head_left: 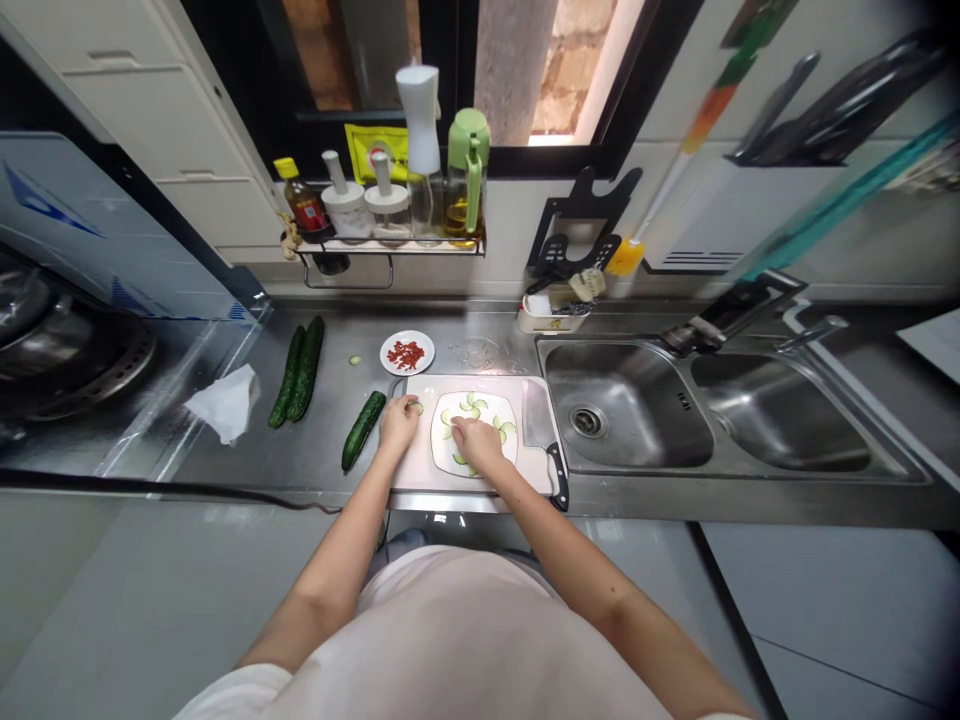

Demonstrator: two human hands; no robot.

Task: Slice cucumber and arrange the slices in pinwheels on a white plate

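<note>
A squarish white plate (pixel 487 402) lies on a pale cutting board (pixel 420 477), with several thin cucumber slices (pixel 507 430) arranged in curved groups on it. Over the plate, my right hand (pixel 480 445) pinches a cucumber slice near the plate's left side; the fingers partly hide it. At the board's left edge, my left hand (pixel 399 424) is closed with green-edged cucumber slices (pixel 417 408) at its fingertips. A cut cucumber (pixel 364 431) rests on the counter just left of that hand. The knife (pixel 556 476) lies along the board's right side, handle toward me.
Behind the board stands a small white dish (pixel 386 352) of chopped red pieces. Two whole cucumbers (pixel 306 370) and a crumpled white cloth or paper (pixel 226 402) lie leftward. A double sink (pixel 630 405) is at right, a stove (pixel 75 350) far left, a bottle rack (pixel 394 247) behind.
</note>
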